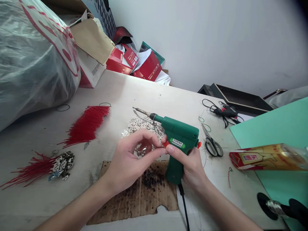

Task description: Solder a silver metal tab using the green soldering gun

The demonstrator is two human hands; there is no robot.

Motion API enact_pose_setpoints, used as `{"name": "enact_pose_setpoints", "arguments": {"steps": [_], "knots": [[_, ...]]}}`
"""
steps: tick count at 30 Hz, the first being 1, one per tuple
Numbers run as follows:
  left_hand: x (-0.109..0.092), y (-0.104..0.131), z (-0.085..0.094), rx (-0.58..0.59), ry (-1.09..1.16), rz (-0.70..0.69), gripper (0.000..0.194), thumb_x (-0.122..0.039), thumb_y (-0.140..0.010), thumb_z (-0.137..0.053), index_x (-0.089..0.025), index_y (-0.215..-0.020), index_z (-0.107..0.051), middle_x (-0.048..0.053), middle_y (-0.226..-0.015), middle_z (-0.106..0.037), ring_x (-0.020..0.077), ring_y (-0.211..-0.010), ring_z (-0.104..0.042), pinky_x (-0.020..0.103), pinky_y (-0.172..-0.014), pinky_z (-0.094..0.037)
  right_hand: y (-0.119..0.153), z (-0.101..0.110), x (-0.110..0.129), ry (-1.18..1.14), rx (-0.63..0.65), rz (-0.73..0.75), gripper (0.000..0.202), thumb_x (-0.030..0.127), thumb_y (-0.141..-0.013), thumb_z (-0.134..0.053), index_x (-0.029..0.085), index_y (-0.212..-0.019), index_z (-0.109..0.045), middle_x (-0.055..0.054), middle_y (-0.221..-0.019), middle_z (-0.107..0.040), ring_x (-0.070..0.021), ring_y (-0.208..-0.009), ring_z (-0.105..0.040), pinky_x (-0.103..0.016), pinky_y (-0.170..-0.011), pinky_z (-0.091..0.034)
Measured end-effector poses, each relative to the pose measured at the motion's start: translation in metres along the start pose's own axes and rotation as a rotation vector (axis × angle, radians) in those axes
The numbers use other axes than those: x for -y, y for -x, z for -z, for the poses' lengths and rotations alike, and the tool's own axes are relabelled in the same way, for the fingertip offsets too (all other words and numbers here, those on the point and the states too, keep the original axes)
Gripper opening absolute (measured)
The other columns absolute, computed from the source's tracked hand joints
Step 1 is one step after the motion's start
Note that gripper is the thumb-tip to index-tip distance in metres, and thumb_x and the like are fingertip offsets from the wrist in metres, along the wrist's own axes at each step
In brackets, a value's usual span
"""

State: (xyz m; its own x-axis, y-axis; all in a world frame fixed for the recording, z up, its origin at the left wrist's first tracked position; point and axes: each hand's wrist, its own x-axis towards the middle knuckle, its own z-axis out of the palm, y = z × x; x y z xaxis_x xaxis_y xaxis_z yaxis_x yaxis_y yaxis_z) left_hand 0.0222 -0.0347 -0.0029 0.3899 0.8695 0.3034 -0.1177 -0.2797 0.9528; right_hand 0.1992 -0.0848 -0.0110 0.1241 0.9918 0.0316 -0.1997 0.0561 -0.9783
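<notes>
Hands grip green soldering gun (pixel 179 138) and small piece over cluttered white table (pixel 120 89).

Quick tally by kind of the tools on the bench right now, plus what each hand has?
Soldering guns: 1, green, gripped by the right hand
Glue guns: 1, black
Scissors: 1
Total: 3
The left hand pinches a small metal piece.
</notes>
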Motion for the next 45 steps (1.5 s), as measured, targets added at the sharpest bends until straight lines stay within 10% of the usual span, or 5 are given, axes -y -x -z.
{"name": "enact_pose_setpoints", "arguments": {"steps": [13,45], "knots": [[0.007,-0.005,-0.004,0.207,0.580,0.442,0.013,-0.030,-0.087,-0.083,-0.022,-0.095,-0.077,0.000,-0.091,-0.065,0.0076,-0.084,-0.060,0.016,-0.076,-0.050,0.001,-0.001,0.002,-0.026,0.035,0.002,0.019,0.026,-0.090,-0.081,0.029,-0.109,-0.081,0.000,-0.110,-0.079,-0.0206,-0.106,-0.074,-0.032,-0.098,-0.058],[0.007,-0.005,-0.005,0.235,0.829,0.522,0.006,-0.023,-0.088,-0.080,-0.019,-0.092,-0.078,0.002,-0.095,-0.066,0.0087,-0.087,-0.061,0.019,-0.083,-0.051,0.004,-0.006,0.004,0.025,-0.011,0.020,0.023,0.024,-0.086,-0.085,0.034,-0.107,-0.082,0.001,-0.105,-0.080,-0.0201,-0.098,-0.077,-0.033,-0.095,-0.062]]}}
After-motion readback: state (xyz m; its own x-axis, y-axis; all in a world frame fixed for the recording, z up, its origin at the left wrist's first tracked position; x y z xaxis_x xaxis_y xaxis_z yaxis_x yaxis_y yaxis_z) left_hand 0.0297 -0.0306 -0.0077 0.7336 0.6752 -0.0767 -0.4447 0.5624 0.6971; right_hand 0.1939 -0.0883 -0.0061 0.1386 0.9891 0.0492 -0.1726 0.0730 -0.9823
